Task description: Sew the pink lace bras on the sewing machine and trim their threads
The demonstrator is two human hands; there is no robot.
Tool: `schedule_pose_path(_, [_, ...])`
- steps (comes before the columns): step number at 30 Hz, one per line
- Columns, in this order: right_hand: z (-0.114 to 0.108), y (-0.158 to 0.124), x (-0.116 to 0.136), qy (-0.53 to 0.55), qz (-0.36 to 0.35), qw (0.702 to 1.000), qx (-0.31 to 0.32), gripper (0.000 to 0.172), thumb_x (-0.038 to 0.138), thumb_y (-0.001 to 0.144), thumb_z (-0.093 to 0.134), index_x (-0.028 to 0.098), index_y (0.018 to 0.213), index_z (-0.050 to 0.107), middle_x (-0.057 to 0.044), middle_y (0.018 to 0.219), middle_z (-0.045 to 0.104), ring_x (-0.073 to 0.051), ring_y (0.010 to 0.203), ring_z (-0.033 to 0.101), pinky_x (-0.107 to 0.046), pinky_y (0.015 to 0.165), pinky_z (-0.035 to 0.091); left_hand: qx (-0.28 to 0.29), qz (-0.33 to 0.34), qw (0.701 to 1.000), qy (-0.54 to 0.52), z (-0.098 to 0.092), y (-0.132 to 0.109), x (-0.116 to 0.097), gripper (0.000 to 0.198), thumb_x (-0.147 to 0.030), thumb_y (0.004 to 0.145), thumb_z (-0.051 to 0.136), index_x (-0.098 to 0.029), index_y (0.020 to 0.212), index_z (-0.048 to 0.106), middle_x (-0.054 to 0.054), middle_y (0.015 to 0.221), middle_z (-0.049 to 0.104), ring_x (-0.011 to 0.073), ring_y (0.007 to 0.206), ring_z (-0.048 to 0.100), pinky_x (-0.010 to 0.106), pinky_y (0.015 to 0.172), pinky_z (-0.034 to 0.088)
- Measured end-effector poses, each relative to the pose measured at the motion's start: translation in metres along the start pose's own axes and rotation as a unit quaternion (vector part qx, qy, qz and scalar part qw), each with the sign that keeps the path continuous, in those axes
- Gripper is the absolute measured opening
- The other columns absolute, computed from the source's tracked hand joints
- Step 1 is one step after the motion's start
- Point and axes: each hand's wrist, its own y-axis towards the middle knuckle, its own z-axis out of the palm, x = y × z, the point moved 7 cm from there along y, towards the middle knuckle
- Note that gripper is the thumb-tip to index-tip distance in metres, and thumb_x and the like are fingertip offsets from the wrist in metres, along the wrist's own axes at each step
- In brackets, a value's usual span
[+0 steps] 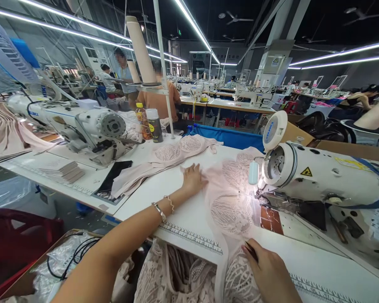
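My left hand (193,179) lies flat with fingers spread on the left edge of a pale pink lace garment (232,202) spread on the white sewing table (189,214). My right hand (270,271) grips the near end of the same garment at the table's front edge, fingers closed round the fabric. The garment runs under the needle area of a white sewing machine (318,176) on the right, lit by its lamp. Two bracelets ring my left wrist.
A stack of finished pink lace pieces (164,162) lies to the left, beside a second sewing machine (82,124), two bottles (150,124) and a thread cone (140,50). More lace hangs below the table edge (177,277). Other workers sit at distant stations.
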Motion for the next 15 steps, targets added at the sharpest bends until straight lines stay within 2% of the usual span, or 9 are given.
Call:
schedule_pose_path(2, [-0.003,-0.001,-0.013,-0.057,0.006,0.998,-0.020,0.026,0.033,0.093,0.038,0.029,0.086,0.063,-0.004,0.062,0.068,-0.027,0.057,0.066,-0.029,0.051,0.038,-0.021,0.032,0.998,0.040,-0.005,-0.001,-0.004,0.067,-0.007,0.083,0.063,-0.005,0.145,0.038,0.034,0.157,0.026,0.0488,0.147,0.022,0.075,0.112,0.012])
schedule_pose_path(3, [-0.006,0.000,-0.018,-0.079,0.009,0.996,-0.029,0.027,0.030,0.092,0.039,0.030,0.091,0.066,-0.005,0.065,0.071,-0.028,0.060,0.067,-0.029,0.050,0.038,-0.010,0.066,0.996,0.050,-0.002,-0.006,-0.011,0.058,-0.007,0.087,0.057,-0.007,0.143,0.042,0.032,0.155,0.031,0.0457,0.147,0.026,0.073,0.112,0.015])
schedule_pose_path(5, [-0.011,0.005,-0.024,-0.096,0.011,0.995,-0.004,0.028,0.029,0.091,0.041,0.031,0.095,0.069,-0.006,0.068,0.073,-0.028,0.059,0.068,-0.029,0.049,0.038,0.058,0.166,0.983,0.056,0.018,-0.028,-0.035,0.038,-0.011,0.093,0.052,-0.014,0.130,0.058,0.023,0.146,0.050,0.0363,0.139,0.043,0.061,0.115,0.025])
schedule_pose_path(7, [-0.021,0.012,-0.024,-0.079,0.001,0.995,0.066,0.026,0.035,0.090,0.045,0.032,0.087,0.070,-0.005,0.067,0.073,-0.027,0.059,0.068,-0.030,0.049,0.040,0.169,0.286,0.942,0.045,0.050,-0.060,-0.064,0.019,-0.023,0.090,0.064,-0.024,0.108,0.072,0.009,0.126,0.068,0.0270,0.122,0.059,0.042,0.110,0.040])
schedule_pose_path(9, [-0.043,0.018,-0.022,-0.049,-0.022,0.989,0.136,0.025,0.044,0.087,0.051,0.031,0.075,0.069,-0.005,0.069,0.074,-0.027,0.064,0.069,-0.031,0.056,0.046,0.259,0.411,0.873,0.041,0.080,-0.096,-0.091,0.018,-0.028,0.089,0.068,-0.029,0.106,0.074,0.003,0.125,0.070,0.0222,0.120,0.061,0.031,0.106,0.044])
schedule_pose_path(10, [-0.059,0.022,-0.021,-0.037,-0.039,0.987,0.151,0.024,0.046,0.083,0.056,0.031,0.072,0.069,-0.006,0.073,0.075,-0.027,0.070,0.071,-0.032,0.061,0.048,0.279,0.473,0.833,0.062,0.092,-0.112,-0.102,0.024,-0.030,0.091,0.064,-0.027,0.114,0.071,0.006,0.132,0.066,0.0241,0.124,0.059,0.033,0.107,0.043])
schedule_pose_path(12, [-0.087,0.030,-0.028,-0.055,-0.055,0.982,0.170,0.018,0.046,0.075,0.064,0.031,0.070,0.071,-0.009,0.073,0.075,-0.029,0.072,0.070,-0.034,0.062,0.049,0.274,0.526,0.797,0.116,0.111,-0.129,-0.115,0.042,-0.039,0.095,0.058,-0.017,0.130,0.062,0.015,0.140,0.058,0.0324,0.128,0.053,0.044,0.107,0.042])
schedule_pose_path(14, [-0.104,0.040,-0.046,-0.098,-0.039,0.981,0.165,0.018,0.044,0.072,0.066,0.030,0.061,0.069,-0.012,0.071,0.074,-0.028,0.069,0.070,-0.036,0.063,0.049,0.251,0.518,0.803,0.156,0.124,-0.129,-0.122,0.055,-0.046,0.096,0.052,-0.010,0.138,0.052,0.021,0.140,0.055,0.0381,0.126,0.051,0.054,0.104,0.041])
schedule_pose_path(15, [-0.109,0.046,-0.054,-0.114,-0.038,0.984,0.131,0.021,0.043,0.074,0.064,0.030,0.058,0.067,-0.012,0.067,0.073,-0.027,0.065,0.069,-0.036,0.061,0.048,0.245,0.508,0.809,0.163,0.128,-0.127,-0.124,0.058,-0.047,0.096,0.051,-0.009,0.139,0.049,0.021,0.139,0.054,0.0384,0.125,0.051,0.055,0.104,0.040])
